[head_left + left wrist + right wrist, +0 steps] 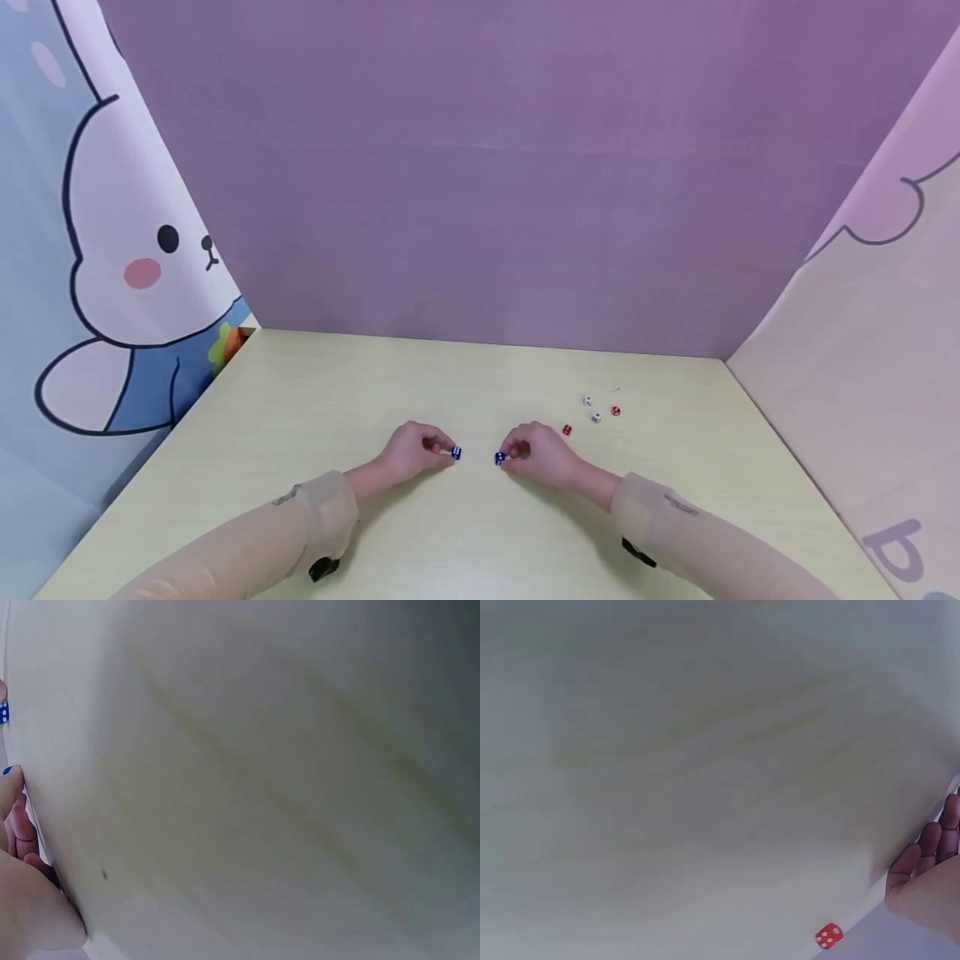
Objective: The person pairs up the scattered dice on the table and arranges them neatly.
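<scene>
Near the middle of the pale table, my left hand (412, 451) pinches a blue die (456, 452) with white pips between thumb and fingertips. Facing it across a small gap, my right hand (542, 454) pinches another blue die (499, 458) the same way. In the left wrist view only part of the left hand (34, 907) shows, and a blue die (4, 712) appears at the left edge. The right wrist view catches the right hand's curled fingers (928, 844) at its edge; the die it holds is hidden there.
Beyond the right hand lie a red die (567, 430), a second red die (616, 411), a white die (587, 401) and another white die (596, 417). A purple panel (480, 183) closes off the table's back edge, with printed sheets on both sides.
</scene>
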The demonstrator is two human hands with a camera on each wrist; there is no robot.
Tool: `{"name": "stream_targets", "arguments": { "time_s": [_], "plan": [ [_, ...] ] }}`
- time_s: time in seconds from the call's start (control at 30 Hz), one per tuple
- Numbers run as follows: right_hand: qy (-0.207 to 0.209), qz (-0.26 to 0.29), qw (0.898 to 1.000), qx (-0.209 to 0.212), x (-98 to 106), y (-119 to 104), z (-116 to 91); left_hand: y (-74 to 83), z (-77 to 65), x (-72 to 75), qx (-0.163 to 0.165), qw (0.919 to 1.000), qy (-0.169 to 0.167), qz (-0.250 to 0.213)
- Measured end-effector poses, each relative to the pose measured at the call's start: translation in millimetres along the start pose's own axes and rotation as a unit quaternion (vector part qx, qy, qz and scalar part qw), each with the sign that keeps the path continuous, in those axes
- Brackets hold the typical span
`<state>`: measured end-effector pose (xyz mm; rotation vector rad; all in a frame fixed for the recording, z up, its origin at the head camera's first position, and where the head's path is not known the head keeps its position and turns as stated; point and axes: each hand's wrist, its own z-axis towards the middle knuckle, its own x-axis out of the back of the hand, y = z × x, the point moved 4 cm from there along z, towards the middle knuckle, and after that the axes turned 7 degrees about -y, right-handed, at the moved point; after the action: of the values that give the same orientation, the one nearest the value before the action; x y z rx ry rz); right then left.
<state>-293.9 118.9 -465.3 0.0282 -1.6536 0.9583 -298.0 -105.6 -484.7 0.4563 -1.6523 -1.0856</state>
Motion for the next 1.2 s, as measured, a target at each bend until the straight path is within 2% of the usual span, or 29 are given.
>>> {"name": "stream_targets", "arguments": {
  "time_s": [0.57, 0.9, 1.2],
  "plan": [
    [0.002, 0.012, 1.000, 0.024, -13.9, -17.9, 30.6, 3.4, -0.9, 1.0, -0.010, 0.9998, 0.008, 0.013],
    [0.007, 0.015, 0.999, 0.039, -18.1, -26.6, 34.3, 1.9, 0.5, 0.5, -0.011, 0.9997, 0.013, 0.015],
    [0.013, 0.008, 0.999, 0.031, -20.4, -30.9, 35.8, -1.1, 1.5, 0.3, -0.012, 0.9997, 0.014, 0.015]
  ]
}}
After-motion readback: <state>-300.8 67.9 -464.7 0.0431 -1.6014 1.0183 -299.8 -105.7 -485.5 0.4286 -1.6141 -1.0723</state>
